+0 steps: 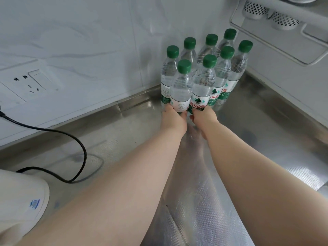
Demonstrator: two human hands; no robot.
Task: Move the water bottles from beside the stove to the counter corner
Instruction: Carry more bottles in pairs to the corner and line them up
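Both forearms (124,183) stretch far across the steel counter (257,132). Left hand (173,118) curls round the base of the front-left bottle (181,89), right hand (205,116) round the front-right bottle (202,86); both stand upright, touching six other bottles (221,71) packed in the far corner.

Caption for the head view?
Left hand and right hand each hold a front bottle among eight in the counter corner.

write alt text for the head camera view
The left hand and right hand each grip a front bottle in a cluster of eight green-capped water bottles in a steel counter corner. A wall socket, black cord and white appliance sit left.
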